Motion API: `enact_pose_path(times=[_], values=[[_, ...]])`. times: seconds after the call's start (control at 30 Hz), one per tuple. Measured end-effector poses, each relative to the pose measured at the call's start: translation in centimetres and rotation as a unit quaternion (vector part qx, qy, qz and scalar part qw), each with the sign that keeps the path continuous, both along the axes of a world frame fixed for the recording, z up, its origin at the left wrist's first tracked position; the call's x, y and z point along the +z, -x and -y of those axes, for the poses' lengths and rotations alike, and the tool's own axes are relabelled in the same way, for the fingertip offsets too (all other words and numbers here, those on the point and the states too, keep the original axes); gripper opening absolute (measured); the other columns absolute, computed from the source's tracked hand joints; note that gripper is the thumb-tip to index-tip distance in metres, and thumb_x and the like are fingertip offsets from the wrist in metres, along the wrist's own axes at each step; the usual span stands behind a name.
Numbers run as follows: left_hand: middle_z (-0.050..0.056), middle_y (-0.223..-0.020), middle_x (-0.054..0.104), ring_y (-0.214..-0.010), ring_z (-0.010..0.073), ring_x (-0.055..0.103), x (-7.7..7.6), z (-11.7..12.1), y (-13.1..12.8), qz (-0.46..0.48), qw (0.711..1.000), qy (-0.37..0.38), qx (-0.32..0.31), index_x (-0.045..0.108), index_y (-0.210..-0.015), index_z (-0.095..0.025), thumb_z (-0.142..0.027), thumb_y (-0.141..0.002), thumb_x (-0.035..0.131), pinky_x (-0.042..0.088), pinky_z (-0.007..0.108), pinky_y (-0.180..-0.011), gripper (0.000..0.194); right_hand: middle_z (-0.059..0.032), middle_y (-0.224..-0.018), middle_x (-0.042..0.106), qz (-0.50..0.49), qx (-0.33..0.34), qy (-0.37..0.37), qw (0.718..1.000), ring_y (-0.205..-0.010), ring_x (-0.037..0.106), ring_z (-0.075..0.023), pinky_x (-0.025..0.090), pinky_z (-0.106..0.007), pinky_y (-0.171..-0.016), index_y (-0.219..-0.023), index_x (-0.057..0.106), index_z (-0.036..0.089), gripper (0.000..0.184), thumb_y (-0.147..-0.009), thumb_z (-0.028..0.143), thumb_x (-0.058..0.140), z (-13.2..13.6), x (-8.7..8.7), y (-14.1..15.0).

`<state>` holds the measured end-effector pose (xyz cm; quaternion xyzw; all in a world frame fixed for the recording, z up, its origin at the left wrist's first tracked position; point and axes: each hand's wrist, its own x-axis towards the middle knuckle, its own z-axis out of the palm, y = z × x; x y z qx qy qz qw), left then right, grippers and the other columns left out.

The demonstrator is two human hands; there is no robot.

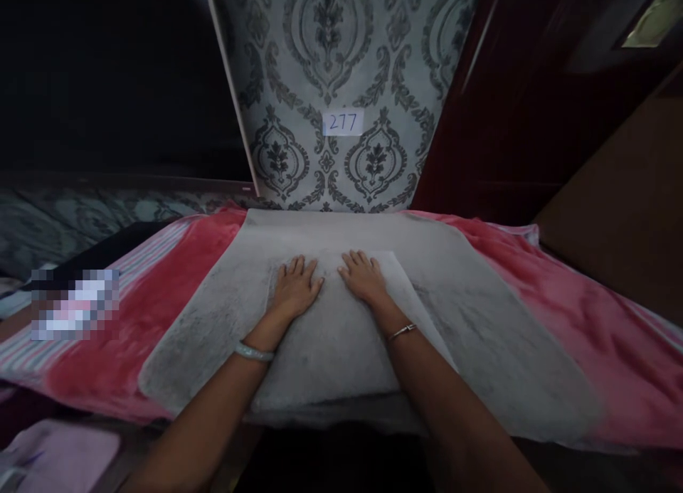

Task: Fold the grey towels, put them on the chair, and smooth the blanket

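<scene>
A folded grey plush cloth (pixel 331 351) lies flat in the middle, on top of a larger grey plush mat (pixel 496 343). My left hand (pixel 294 288) rests palm down near the folded cloth's far left corner, fingers spread. On its far right part lies my right hand (pixel 363 276), also flat with the fingers apart. Neither hand grips anything. A bangle circles each wrist. The cloth's near edge hangs close to the front of the surface between my forearms.
A red and pink blanket (pixel 128 301) with a striped border lies under the mat. Patterned wallpaper with a paper label (pixel 343 122) reading 277 rises behind. A dark screen (pixel 107 87) stands left, a dark red cabinet (pixel 512 109) right. A pinkish item (pixel 69 447) sits low at left.
</scene>
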<state>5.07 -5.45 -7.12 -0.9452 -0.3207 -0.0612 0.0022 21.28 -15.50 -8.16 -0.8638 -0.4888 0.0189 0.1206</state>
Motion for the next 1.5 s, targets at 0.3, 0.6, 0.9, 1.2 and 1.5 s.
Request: enact_pose_path(times=[0.3, 0.6, 0.9, 1.2, 1.5], values=[[0.013, -0.169, 0.018, -0.156, 0.0321, 0.011, 0.3, 0.9, 1.6, -0.037, 0.994, 0.053, -0.084, 0.026, -0.161, -0.020, -0.050, -0.102, 0.034, 0.011, 0.060, -0.124, 0.066, -0.0083, -0.166, 0.028, 0.021, 0.003, 0.016, 1.000, -0.153, 0.020, -0.0259, 0.018, -0.051, -0.121, -0.157, 0.036, 0.021, 0.059, -0.105, 0.045, 0.024, 0.3, -0.1, 0.4], [0.011, -0.170, 0.010, -0.155, 0.0388, 0.008, -2.2, 7.7, 9.7, 0.029, 0.979, 0.053, -0.195, 0.029, -0.159, -0.033, -0.054, -0.093, 0.058, 0.021, 0.063, -0.122, 0.075, -0.0075, -0.166, 0.029, 0.036, 0.004, 0.010, 0.999, -0.152, 0.021, -0.0256, 0.019, -0.051, -0.121, -0.157, 0.036, 0.021, 0.058, -0.105, 0.044, 0.024, 0.3, -0.4, 0.5], [0.010, -0.169, 0.020, -0.156, 0.0306, 0.017, -4.4, 13.1, 16.0, 0.118, 0.973, -0.025, -0.194, 0.025, -0.159, -0.028, -0.017, -0.084, 0.067, 0.032, 0.056, -0.121, 0.087, -0.0067, -0.166, 0.027, 0.033, -0.001, 0.037, 0.999, -0.153, 0.020, -0.0252, 0.019, -0.051, -0.122, -0.158, 0.035, 0.024, 0.056, -0.106, 0.043, 0.024, 0.7, 0.3, 0.7], [0.011, -0.170, 0.015, -0.156, 0.0352, 0.013, -6.0, 10.7, 16.0, 0.064, 0.991, -0.026, -0.112, 0.026, -0.159, -0.030, -0.008, -0.061, 0.068, 0.019, 0.063, -0.122, 0.109, -0.0068, -0.169, 0.015, 0.020, 0.229, 0.049, 0.972, -0.155, 0.012, -0.0269, 0.019, -0.056, -0.121, -0.160, 0.028, 0.028, 0.060, -0.105, 0.049, 0.030, -3.8, 2.3, 9.3], [0.009, -0.167, 0.027, -0.154, 0.0352, 0.023, -9.0, 10.8, 16.2, 0.163, 0.966, -0.145, -0.140, 0.043, -0.152, -0.034, -0.003, -0.065, 0.058, 0.029, 0.058, -0.118, 0.094, -0.0075, -0.169, 0.019, -0.014, 0.241, 0.055, 0.969, -0.155, 0.015, -0.0307, 0.012, -0.058, -0.123, -0.161, 0.026, 0.022, 0.070, -0.102, 0.059, 0.030, -8.9, 1.4, 10.2]])
